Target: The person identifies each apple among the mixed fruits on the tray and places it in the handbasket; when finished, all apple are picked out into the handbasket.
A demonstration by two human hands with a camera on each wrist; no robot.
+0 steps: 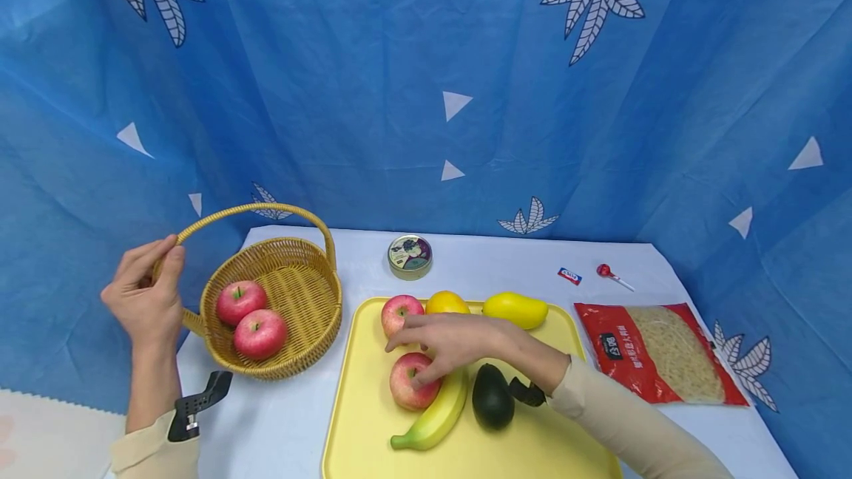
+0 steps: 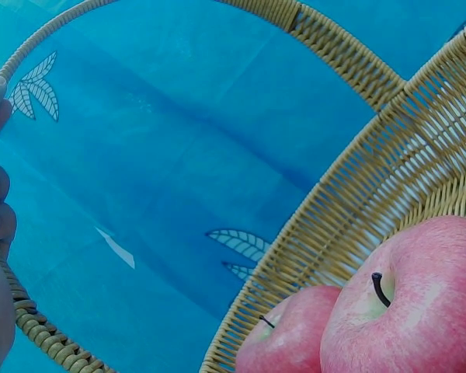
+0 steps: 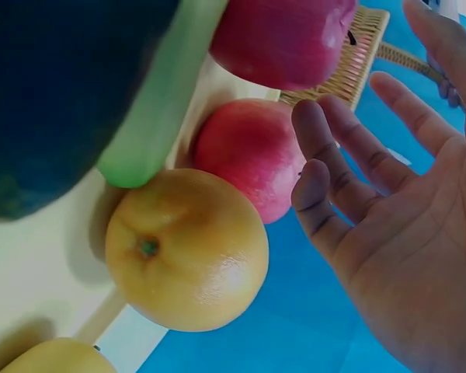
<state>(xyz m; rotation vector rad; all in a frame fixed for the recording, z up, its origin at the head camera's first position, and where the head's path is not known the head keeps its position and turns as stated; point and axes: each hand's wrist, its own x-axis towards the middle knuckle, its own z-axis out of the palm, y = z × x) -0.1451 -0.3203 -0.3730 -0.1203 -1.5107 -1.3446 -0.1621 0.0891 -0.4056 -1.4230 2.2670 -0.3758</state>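
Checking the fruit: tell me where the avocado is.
In the head view, the avocado lies on the yellow tray, just right of the banana; in the right wrist view, it fills the upper left corner.

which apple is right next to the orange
The far apple on the yellow tray, beside the orange; the other tray apple lies nearer, by the banana; two sit in the basket.
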